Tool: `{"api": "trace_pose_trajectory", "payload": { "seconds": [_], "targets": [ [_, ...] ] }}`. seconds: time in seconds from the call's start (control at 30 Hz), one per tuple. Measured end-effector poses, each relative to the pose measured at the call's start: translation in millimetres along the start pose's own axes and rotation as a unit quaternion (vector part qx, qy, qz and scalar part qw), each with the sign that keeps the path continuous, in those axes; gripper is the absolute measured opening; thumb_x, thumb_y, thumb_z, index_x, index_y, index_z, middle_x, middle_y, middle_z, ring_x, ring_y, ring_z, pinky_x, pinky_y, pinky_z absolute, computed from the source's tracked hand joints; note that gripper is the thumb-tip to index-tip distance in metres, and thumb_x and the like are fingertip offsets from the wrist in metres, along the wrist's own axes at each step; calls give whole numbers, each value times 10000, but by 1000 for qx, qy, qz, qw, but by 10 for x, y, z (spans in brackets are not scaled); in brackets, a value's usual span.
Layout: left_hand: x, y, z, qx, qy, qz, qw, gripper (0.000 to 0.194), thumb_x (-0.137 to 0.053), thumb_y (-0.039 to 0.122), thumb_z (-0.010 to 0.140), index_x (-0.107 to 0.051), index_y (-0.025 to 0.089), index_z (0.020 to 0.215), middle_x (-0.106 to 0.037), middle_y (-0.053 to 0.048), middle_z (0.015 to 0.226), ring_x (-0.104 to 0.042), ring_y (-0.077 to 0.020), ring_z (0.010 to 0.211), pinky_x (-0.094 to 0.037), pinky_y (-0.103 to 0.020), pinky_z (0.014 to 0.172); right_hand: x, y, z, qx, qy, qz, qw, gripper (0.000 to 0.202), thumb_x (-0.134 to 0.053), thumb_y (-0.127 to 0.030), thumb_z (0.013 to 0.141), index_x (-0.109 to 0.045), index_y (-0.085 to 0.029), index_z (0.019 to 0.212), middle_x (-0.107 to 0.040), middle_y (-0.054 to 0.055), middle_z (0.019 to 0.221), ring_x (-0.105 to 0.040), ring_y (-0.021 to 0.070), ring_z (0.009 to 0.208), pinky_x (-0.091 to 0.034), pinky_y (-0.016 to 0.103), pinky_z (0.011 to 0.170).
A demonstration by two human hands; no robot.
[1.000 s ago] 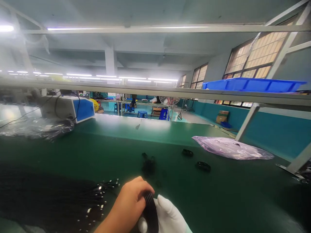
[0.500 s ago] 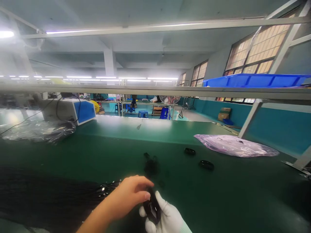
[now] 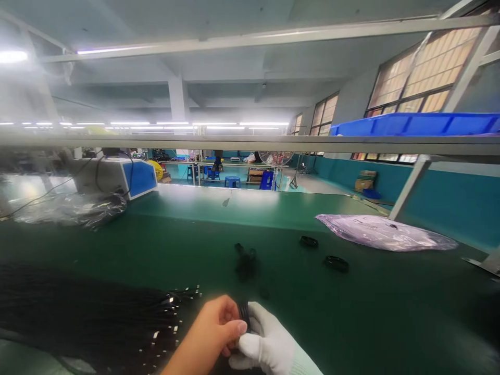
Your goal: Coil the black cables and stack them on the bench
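**Q:** What do the two hands hold at the lower edge of the view?

**A:** The bare left hand [image 3: 213, 333] and the white-gloved right hand [image 3: 269, 346] meet over a coiled black cable [image 3: 244, 312], low and centre above the green worktop [image 3: 371, 312]. The left fingers [image 3: 234, 327] are curled closed against the coil from its left side; the gloved fingers [image 3: 250, 344] wrap it from the right and below, thumb tucked toward the left hand. Only the top of the coil shows between them.

**Q:** What lies around the hands?

**A:** Just left of the left hand, a bundle of black cables [image 3: 89, 317] lies flat, its metal connector ends [image 3: 172, 307] pointing toward the hands. Beyond the hands sits a small dark tangle of cable [image 3: 245, 260], and to its right two finished black coils [image 3: 308, 241] [image 3: 336, 263] lie apart from each other. Farther right, a clear plastic bag [image 3: 385, 233] rests on the worktop. At far left, a blue-and-white machine [image 3: 119, 177] stands behind crumpled plastic wrap [image 3: 72, 208]. A blue bin [image 3: 417, 124] sits on the overhead shelf [image 3: 250, 141].
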State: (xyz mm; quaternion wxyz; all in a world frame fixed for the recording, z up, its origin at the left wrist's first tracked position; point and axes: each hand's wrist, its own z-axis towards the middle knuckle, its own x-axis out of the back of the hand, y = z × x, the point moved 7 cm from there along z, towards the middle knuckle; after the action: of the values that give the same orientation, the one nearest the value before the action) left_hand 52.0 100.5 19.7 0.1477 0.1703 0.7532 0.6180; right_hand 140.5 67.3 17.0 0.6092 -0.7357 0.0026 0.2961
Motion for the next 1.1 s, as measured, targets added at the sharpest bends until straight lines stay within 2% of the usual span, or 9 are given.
{"api": "trace_pose_trajectory", "payload": {
  "seconds": [0.2,0.3,0.47,0.63,0.73,0.8,0.83,0.93,1.1],
  "targets": [
    [-42,-192,22,11,-34,-157,987,389,-797,387,574,-528,143,712,-537,41,542,-433,-59,480,-296,-178,479,32,8,-29,-14,7,18,1000,512,-823,-277,615,-542,-152,1024,-560,36,884,-570,168,811,-442,239,619],
    [-36,-265,39,24,-44,-183,982,397,-816,386,546,-535,143,687,-545,32,540,-431,-62,482,-272,-185,482,-17,23,-47,-30,-34,60,997,476,-794,-276,664,-552,-168,1058,-528,31,929,-557,162,858,-473,291,714],
    [-24,-332,58,21,-21,-177,984,426,-815,437,547,-554,146,716,-545,35,535,-425,-69,475,-269,-195,487,81,64,-21,-36,30,17,999,452,-807,-271,635,-573,-166,1007,-533,37,934,-559,166,816,-479,278,651],
    [-49,-329,36,18,-23,-201,979,363,-773,386,568,-517,151,672,-516,42,529,-424,-68,493,-249,-189,504,33,47,-53,-45,-6,56,997,486,-786,-316,664,-574,-185,1081,-539,61,1013,-553,207,957,-485,346,775],
    [20,-268,-13,12,7,-111,994,299,-679,407,655,-505,166,693,-497,43,540,-432,-91,489,-307,-210,512,32,75,-58,-52,14,52,997,489,-805,-299,626,-575,-182,1042,-549,60,1004,-568,194,898,-483,334,742],
    [144,-150,-69,-27,83,28,996,182,-587,348,731,-534,175,756,-554,8,641,-496,-130,552,-376,-243,552,8,108,-50,-55,23,74,996,406,-783,-245,639,-576,-177,982,-542,43,974,-570,159,811,-470,291,675],
    [191,-62,-107,-61,121,105,985,116,-548,274,744,-558,182,814,-586,-14,733,-531,-149,613,-408,-260,595,-5,119,-47,-53,27,85,995,377,-771,-218,639,-577,-173,958,-536,36,961,-565,143,771,-459,270,638],
    [155,172,-207,-182,157,278,930,317,-463,74,704,-608,222,944,-596,-40,924,-574,-174,782,-435,-271,724,-24,126,-47,-48,37,70,996,423,-779,-205,594,-584,-155,966,-540,60,981,-571,172,786,-480,291,626],
    [115,215,-216,-225,164,311,909,309,-430,49,746,-668,217,851,-612,-34,819,-595,-178,771,-443,-254,690,-57,87,-51,-37,0,75,996,549,-812,-299,582,-582,-152,1058,-552,83,1002,-581,218,873,-500,380,747]
  ]
}}
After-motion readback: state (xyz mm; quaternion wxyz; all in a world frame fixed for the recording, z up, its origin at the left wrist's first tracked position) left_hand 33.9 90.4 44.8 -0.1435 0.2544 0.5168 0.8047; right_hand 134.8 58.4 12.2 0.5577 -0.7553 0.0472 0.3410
